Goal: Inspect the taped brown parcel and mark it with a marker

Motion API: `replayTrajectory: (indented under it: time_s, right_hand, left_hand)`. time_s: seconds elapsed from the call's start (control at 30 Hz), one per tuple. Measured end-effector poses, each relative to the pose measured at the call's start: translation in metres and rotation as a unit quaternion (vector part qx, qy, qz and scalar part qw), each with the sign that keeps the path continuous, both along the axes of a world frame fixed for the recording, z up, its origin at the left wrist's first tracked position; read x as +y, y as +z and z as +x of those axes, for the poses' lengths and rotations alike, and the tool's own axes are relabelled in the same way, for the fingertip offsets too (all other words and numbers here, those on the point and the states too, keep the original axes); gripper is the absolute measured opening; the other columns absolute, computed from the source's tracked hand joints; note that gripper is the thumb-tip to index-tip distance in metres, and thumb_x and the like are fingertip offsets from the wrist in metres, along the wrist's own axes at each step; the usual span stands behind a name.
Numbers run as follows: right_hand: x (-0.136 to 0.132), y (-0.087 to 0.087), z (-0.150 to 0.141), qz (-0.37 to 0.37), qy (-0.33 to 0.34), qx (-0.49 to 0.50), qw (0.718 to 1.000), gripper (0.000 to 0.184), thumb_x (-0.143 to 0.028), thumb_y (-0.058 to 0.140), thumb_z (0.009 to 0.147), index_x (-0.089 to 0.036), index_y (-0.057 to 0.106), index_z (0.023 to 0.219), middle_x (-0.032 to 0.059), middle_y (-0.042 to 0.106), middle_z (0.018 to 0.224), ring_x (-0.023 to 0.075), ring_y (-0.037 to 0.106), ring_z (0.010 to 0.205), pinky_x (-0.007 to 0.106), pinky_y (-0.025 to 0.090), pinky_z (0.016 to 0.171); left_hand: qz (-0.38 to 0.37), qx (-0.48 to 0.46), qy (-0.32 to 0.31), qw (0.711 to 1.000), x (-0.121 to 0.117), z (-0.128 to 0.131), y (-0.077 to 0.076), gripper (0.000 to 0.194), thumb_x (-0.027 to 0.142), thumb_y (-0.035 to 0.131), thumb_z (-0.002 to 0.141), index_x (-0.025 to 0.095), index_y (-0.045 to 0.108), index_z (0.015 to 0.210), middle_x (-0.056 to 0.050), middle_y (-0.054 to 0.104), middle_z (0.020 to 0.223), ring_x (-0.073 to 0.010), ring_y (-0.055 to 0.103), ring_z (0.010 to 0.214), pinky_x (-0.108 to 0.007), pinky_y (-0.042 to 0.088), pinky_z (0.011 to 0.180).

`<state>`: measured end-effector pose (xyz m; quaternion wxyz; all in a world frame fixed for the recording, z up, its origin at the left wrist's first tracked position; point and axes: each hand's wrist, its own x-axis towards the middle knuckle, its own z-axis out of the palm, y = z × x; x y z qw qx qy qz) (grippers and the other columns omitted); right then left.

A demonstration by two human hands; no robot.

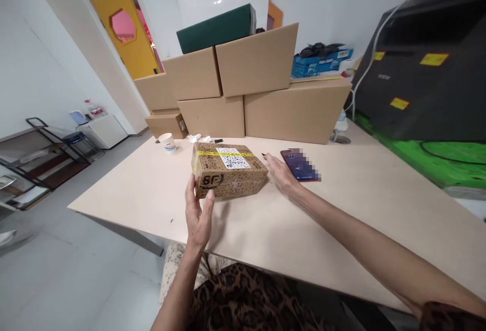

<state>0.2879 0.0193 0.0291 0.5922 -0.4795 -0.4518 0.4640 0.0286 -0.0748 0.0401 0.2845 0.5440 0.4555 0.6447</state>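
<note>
A small cardboard parcel box (235,184) is tilted, its near side raised a little off the tabletop. Yellow tape runs along its top, over a white printed label (232,159), and black "SF" lettering marks its front. My left hand (199,214) grips the box's left end, thumb on the front face and fingers around the side. My right hand (280,173) is beside the right end, fingers closed, with a small dark tip (264,155) poking out at the fingertips; the rest of that thing is hidden. Just right of this hand lies a phone (299,166).
Large cardboard boxes (210,117) are stacked along the table's (125,189) back edge, a dark green box (216,30) on top. A paper cup (167,141) and crumpled white tissue (194,138) stand at the back left. A big black machine (410,78) is at the right.
</note>
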Motion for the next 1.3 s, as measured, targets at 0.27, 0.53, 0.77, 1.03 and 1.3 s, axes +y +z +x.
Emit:
replayTrajectory:
  time_s: [0.27,0.53,0.77,1.03,1.3]
  right_hand:
    - [-0.032,0.041,-0.023,-0.111,0.115,0.163,0.974,0.038,-0.044,0.044,0.109,-0.02,0.073,0.108,0.0119,0.083,0.108,0.0241,0.077,0.104,0.039,0.063,0.086]
    - [-0.023,0.029,-0.015,-0.111,0.073,0.187,0.973,0.025,-0.043,0.052,0.107,-0.026,0.07,0.105,0.0071,0.082,0.117,0.0215,0.075,0.11,0.04,0.062,0.092]
    - [-0.04,0.047,-0.012,-0.065,0.151,0.097,0.982,0.057,-0.066,0.048,0.103,-0.017,0.077,0.103,0.0158,0.083,0.1,0.024,0.079,0.085,0.034,0.064,0.072]
    - [-0.06,0.074,-0.01,0.073,0.116,-0.008,0.991,0.075,-0.087,0.063,0.082,-0.018,0.08,0.107,0.0136,0.083,0.102,0.0223,0.076,0.072,0.03,0.051,0.056]
    - [-0.053,0.059,-0.015,0.105,0.099,-0.057,0.988,0.068,-0.08,0.055,0.092,-0.023,0.08,0.119,0.0145,0.08,0.124,0.0322,0.074,0.112,0.045,0.054,0.09]
  left_hand:
    - [0.186,-0.008,-0.033,0.982,0.003,0.008,0.038,0.075,0.043,0.072,0.096,0.04,0.036,0.161,-0.009,0.041,0.17,-0.0298,0.031,0.163,-0.052,0.027,0.133]
    - [0.047,0.012,-0.102,0.994,0.026,0.026,0.028,0.089,0.064,0.068,0.094,0.037,0.026,0.167,-0.009,0.018,0.181,-0.0336,0.019,0.167,-0.056,0.024,0.134]
    - [0.02,0.061,-0.124,0.99,0.019,0.027,0.028,0.089,0.063,0.065,0.095,0.033,0.025,0.169,-0.007,0.015,0.181,-0.0311,0.014,0.168,-0.053,0.02,0.136]
    - [0.045,0.025,-0.151,0.987,-0.002,0.023,0.048,0.077,0.056,0.059,0.102,0.038,0.025,0.169,-0.005,0.022,0.18,-0.0321,0.019,0.167,-0.053,0.025,0.135]
    - [0.027,0.011,-0.124,0.992,0.003,0.016,0.03,0.083,0.059,0.065,0.098,0.037,0.027,0.168,-0.008,0.029,0.178,-0.0317,0.023,0.166,-0.054,0.026,0.134]
